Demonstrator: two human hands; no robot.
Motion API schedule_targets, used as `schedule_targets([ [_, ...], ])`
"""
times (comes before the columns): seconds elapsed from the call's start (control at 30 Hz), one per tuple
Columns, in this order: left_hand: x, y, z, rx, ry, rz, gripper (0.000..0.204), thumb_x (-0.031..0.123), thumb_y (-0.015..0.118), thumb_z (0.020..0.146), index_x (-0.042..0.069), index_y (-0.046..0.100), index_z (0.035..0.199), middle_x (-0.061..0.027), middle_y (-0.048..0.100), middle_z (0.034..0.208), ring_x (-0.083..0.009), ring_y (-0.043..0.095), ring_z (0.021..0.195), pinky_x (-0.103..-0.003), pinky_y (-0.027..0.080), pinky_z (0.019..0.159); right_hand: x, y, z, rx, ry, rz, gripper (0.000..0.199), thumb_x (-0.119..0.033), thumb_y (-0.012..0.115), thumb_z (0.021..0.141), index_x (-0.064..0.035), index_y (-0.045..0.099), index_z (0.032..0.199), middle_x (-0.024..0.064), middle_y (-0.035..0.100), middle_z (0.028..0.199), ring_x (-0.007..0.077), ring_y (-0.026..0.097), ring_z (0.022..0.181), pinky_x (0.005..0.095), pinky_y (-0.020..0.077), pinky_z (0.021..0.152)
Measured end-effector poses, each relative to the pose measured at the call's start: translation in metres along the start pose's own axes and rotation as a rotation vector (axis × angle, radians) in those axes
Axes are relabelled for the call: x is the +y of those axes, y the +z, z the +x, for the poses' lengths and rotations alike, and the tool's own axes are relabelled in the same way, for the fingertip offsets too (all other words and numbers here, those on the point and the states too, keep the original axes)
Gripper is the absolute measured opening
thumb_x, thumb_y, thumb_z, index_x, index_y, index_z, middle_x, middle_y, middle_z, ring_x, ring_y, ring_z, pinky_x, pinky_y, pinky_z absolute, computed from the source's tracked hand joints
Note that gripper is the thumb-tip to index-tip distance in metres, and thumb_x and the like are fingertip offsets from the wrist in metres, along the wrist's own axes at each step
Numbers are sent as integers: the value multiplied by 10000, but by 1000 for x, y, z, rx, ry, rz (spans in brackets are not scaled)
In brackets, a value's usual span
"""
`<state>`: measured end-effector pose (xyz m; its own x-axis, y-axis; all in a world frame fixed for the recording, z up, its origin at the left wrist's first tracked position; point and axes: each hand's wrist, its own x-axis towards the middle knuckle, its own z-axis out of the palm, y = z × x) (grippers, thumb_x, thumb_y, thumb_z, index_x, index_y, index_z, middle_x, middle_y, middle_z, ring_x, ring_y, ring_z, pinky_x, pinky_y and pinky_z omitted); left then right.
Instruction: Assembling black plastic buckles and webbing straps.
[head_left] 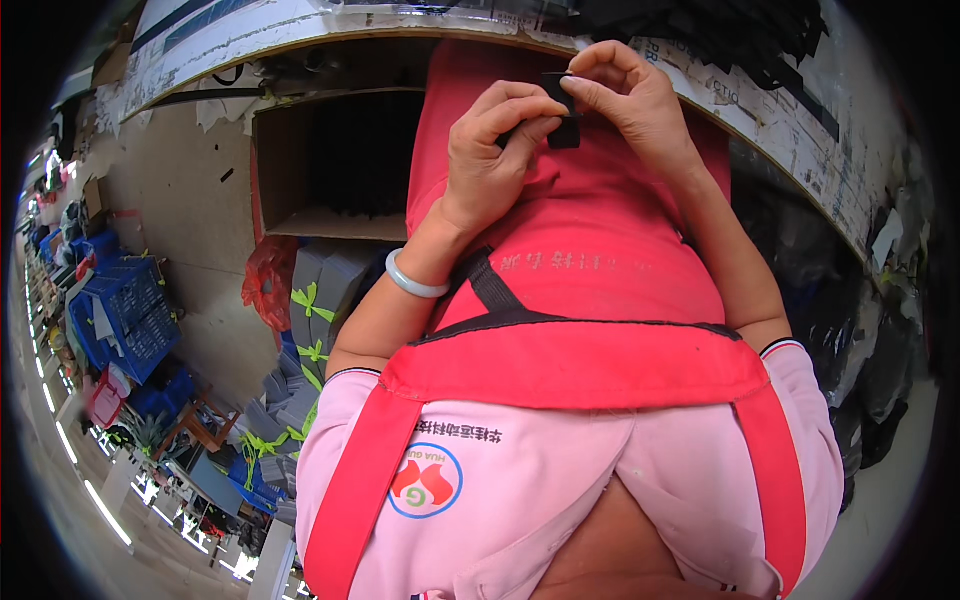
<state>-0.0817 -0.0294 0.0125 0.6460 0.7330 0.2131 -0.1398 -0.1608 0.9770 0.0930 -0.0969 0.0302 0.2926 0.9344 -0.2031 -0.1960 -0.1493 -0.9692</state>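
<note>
Between my two hands, above the lap of my red apron [600,270], is a small black strip-like piece [564,134] that looks like fabric or webbing. My left hand [492,150], with a pale bangle on its wrist, pinches the piece between thumb and fingertips. Thumb and forefinger of my right hand [640,110] close on its upper end, close to the table edge. The strip's lower end hangs below my left fingertips. What exactly the piece is, I cannot make out.
A worktable [800,140] covered in printed sheeting curves across the far side, with a heap of black material [730,40] on it. Under it stands an open cardboard box [330,222] with dark contents. To the left are tied grey bundles [325,275], a red plastic bag [268,280] and blue crates [130,315].
</note>
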Motion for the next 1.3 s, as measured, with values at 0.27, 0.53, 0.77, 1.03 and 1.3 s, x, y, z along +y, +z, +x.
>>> schedule_targets([
  [0.27, 35, -56, -11, -164, -201, 217, 134, -66, 618, 837, -10, 675, 945, -76, 652, 919, -161, 627, 848, -250, 483, 762, 15, 6, 1, -125, 32, -154, 165, -118, 682, 871, -13, 611, 978, 16, 623, 893, 76, 592, 814, 221, 478, 737],
  [0.53, -12, -164, -46, 642, -507, -481, 314, 255, 531, 988, 14, 574, 1184, -165, 635, 1142, -224, 673, 892, -228, 484, 522, -30, -41, 37, 304, -797, -1332, 256, -105, 693, 769, -107, 658, 1023, 28, 624, 950, 255, 578, 970, 376, 449, 901],
  [0.77, -20, -75, -18, 179, -579, -681, 353, 169, 491, 997, 8, 420, 1303, -227, 603, 1161, -228, 677, 863, -221, 480, 479, -45, -39, 43, 261, -878, -1201, 189, -96, 710, 810, -129, 729, 995, 21, 674, 970, 195, 592, 964, 299, 476, 847],
  [1.03, -12, -33, -2, 50, -546, -523, 227, 222, 555, 978, 4, 606, 1017, -100, 665, 875, -135, 634, 607, -210, 452, 429, -53, 26, 1, -43, -496, -534, 156, -61, 668, 871, -4, 671, 1017, 52, 667, 825, 83, 602, 766, 213, 483, 686],
  [1.3, -4, -23, -5, 93, -515, -371, 252, 213, 578, 964, 15, 671, 1090, -37, 618, 682, -76, 530, 510, -184, 396, 458, -15, 24, -6, -157, 270, -142, 205, -238, 615, 941, -35, 631, 917, -41, 579, 687, 8, 478, 581, 172, 387, 518],
])
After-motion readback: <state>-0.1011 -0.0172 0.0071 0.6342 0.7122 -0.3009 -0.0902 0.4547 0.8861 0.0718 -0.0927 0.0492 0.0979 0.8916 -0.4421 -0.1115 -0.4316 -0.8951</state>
